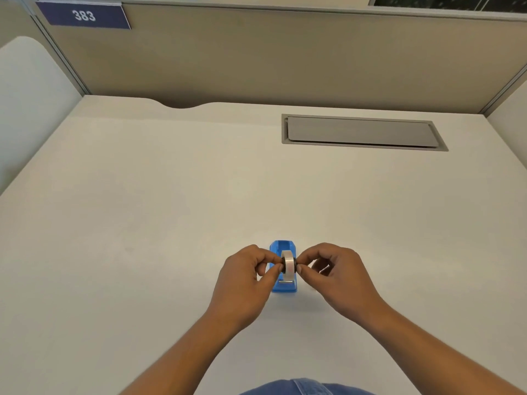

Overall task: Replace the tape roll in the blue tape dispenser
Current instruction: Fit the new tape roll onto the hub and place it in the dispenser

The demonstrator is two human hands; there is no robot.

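Note:
A small blue tape dispenser (281, 248) stands on the white desk (171, 209), its long axis running away from me. A white tape roll (288, 265) on a dark hub sits upright at the dispenser's middle. My left hand (245, 276) pinches the hub's left end with thumb and forefinger. My right hand (335, 273) pinches the hub's right end the same way. I cannot tell whether the roll rests in its slot or hangs just above it. My fingers hide the dispenser's sides.
A grey cable hatch (362, 132) is set flush into the desk at the back right. Beige partition walls (285, 58) close off the back and sides, with a blue sign reading 383 (84, 15) at the top left.

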